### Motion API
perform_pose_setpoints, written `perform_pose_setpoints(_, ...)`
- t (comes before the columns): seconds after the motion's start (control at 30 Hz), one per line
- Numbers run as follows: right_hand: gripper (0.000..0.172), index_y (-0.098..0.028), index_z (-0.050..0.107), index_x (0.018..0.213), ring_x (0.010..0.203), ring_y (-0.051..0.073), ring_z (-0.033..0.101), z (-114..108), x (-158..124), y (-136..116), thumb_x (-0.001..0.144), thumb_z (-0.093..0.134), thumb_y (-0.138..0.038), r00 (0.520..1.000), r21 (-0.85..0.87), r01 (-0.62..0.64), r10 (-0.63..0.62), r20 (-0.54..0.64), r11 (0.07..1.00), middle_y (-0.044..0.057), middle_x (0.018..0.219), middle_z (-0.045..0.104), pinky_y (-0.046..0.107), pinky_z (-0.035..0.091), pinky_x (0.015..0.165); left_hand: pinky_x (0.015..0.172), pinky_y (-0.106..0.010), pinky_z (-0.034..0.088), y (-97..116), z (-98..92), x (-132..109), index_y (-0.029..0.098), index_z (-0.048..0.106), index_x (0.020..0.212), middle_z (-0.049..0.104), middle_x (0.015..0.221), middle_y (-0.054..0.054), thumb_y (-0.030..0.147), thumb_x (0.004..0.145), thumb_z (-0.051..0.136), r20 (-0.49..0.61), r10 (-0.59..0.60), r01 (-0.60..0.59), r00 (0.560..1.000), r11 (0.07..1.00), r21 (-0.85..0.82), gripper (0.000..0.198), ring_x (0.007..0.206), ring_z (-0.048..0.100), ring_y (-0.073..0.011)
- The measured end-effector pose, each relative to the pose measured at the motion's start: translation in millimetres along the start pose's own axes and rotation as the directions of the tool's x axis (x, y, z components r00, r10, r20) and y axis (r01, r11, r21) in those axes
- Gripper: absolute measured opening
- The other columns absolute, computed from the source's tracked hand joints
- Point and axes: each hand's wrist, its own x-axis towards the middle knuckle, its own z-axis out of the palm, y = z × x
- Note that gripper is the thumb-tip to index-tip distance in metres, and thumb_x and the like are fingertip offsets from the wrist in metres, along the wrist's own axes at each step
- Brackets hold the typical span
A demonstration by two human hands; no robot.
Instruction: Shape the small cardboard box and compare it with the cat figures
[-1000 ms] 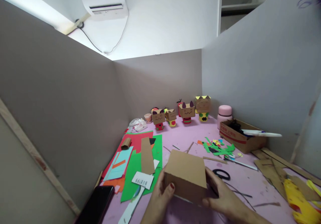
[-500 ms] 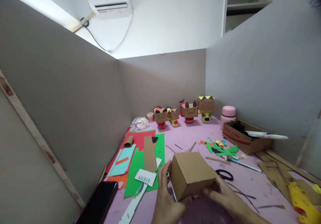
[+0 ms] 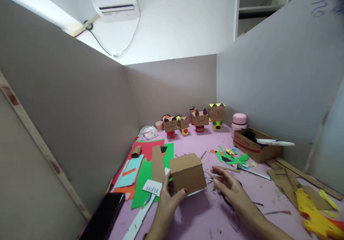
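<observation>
A small brown cardboard box (image 3: 189,179) is held in my left hand (image 3: 170,202). The thumb presses its near face and the fingers wrap its left side. To the right of the box, my right hand (image 3: 232,191) is apart from it, its fingers stretched out and slightly spread. Under that hand lies a pair of scissors with black handles (image 3: 226,201), partly hidden by the fingers. I cannot tell whether the hand touches them. A white strip with a printed label (image 3: 152,187) lies left of the box, beside green sheets (image 3: 143,184) and a cardboard strip (image 3: 157,164).
Cat figures with cardboard heads (image 3: 200,119) stand along the back. At the right are a cardboard box of tools (image 3: 255,150), a pink bottle (image 3: 238,125), green paper scraps (image 3: 232,157) and a yellow glue gun (image 3: 311,211). A phone (image 3: 104,215) lies at the left.
My right hand has let go of the cardboard box and moved right, over the scissors. The box has turned and shifted left in my left hand. The view has shifted slightly.
</observation>
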Motion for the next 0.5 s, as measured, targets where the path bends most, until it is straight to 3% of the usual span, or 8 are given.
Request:
perform_pose_setpoints(0.1,0.064,-0.017,0.053,0.118,0.104,0.029,0.058,-4.1,2.9,-1.8,0.073,0.068,-0.059,0.998,-0.037,0.023,-0.025,-0.057,0.999,0.02,0.124,0.056,0.041,0.047,0.084,0.104,-0.04,0.037,1.8,-4.5,0.8,0.011,0.029,0.138,0.049,0.138,-0.022,0.042,0.063,0.077,0.015,0.005,-0.006,1.0,0.999,0.04,0.094,0.125,0.049,-0.0309)
perform_pose_setpoints(0.3,0.057,-0.017,0.057,0.115,0.096,0.026,0.06,-3.4,1.7,-8.0,0.072,0.07,-0.054,0.996,-0.043,0.085,-0.086,-0.034,0.995,0.015,0.114,0.062,0.035,0.051,0.077,0.101,-0.041,0.04,-0.8,-6.8,4.2,0.014,0.035,0.138,0.052,0.136,-0.021,0.041,0.047,0.086,0.026,-0.024,0.022,0.999,0.998,0.062,0.108,0.125,0.048,-0.0361)
perform_pose_setpoints(0.4,0.055,-0.018,0.059,0.113,0.094,0.025,0.061,-4.2,0.9,-9.5,0.072,0.071,-0.053,0.996,-0.031,0.091,-0.092,-0.022,0.995,0.013,0.109,0.064,0.035,0.051,0.076,0.1,-0.042,0.042,-0.1,-8.3,2.2,0.014,0.038,0.137,0.061,0.127,-0.019,0.035,0.05,0.086,0.019,-0.057,0.056,0.998,0.998,0.03,0.101,0.122,0.052,-0.0357)
perform_pose_setpoints(0.5,0.053,-0.019,0.061,0.111,0.094,0.026,0.062,-5.2,0.0,-11.2,0.072,0.071,-0.053,0.996,-0.009,0.087,-0.087,0.005,0.996,0.011,0.104,0.066,0.035,0.052,0.075,0.101,-0.044,0.042,3.4,-7.0,-4.8,0.015,0.044,0.135,0.063,0.126,-0.017,0.034,0.063,0.079,0.054,-0.084,0.086,0.995,0.995,-0.044,0.081,0.119,0.055,-0.0336)
